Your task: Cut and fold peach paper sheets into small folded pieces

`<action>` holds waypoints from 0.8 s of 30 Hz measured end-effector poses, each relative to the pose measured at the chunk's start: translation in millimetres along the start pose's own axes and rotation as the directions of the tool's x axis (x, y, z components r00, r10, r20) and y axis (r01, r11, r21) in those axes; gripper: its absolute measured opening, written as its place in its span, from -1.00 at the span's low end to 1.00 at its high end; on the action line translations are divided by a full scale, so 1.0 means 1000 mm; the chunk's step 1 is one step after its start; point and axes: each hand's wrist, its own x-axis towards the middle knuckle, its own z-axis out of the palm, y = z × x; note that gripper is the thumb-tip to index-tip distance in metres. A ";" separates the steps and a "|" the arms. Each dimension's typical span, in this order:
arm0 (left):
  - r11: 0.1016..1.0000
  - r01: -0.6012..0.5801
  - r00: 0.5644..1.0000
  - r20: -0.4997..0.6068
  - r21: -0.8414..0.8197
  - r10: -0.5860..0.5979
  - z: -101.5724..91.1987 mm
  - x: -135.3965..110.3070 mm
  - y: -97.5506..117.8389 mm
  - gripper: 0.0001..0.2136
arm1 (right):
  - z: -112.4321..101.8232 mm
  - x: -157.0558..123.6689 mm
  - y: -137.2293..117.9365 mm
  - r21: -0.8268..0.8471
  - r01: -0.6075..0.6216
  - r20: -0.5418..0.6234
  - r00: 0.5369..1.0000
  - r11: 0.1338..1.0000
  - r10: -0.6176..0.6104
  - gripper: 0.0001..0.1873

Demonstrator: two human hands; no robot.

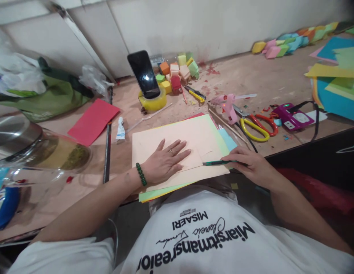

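My left hand (164,161) lies flat, fingers spread, pressing on a cream sheet of paper (177,140) that tops a stack of coloured sheets at the table's front edge. A green bead bracelet circles that wrist. My right hand (249,164) is closed round a slim green craft knife (218,163), whose tip rests on the cream sheet near its right edge, beside a cut line in the paper.
Behind the stack lie a pink glue gun (228,106), yellow and orange scissors (258,125), a purple device (292,117), a phone propped on a tape roll (145,76), foam blocks (179,70) and a red card (92,121). Coloured sheets (337,76) pile at right; bags and a metal bowl at left.
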 end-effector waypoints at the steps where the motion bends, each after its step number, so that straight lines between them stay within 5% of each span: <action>1: 1.000 -0.002 1.000 -0.003 -0.001 0.001 0.000 0.000 0.000 -0.48 | 0.000 -0.001 0.000 -0.003 0.005 -0.008 1.000 1.000 -0.005 -0.78; 16: 1.000 -0.001 1.000 -0.013 -0.007 0.001 0.001 0.001 0.003 -0.48 | 0.007 -0.002 -0.004 -0.045 -0.020 -0.047 0.999 0.999 0.018 -0.76; 24: 0.999 0.040 0.998 -0.050 0.020 -0.039 0.003 0.026 0.022 -0.45 | -0.006 -0.007 0.005 -0.058 -0.074 -0.119 0.991 0.996 0.066 -0.77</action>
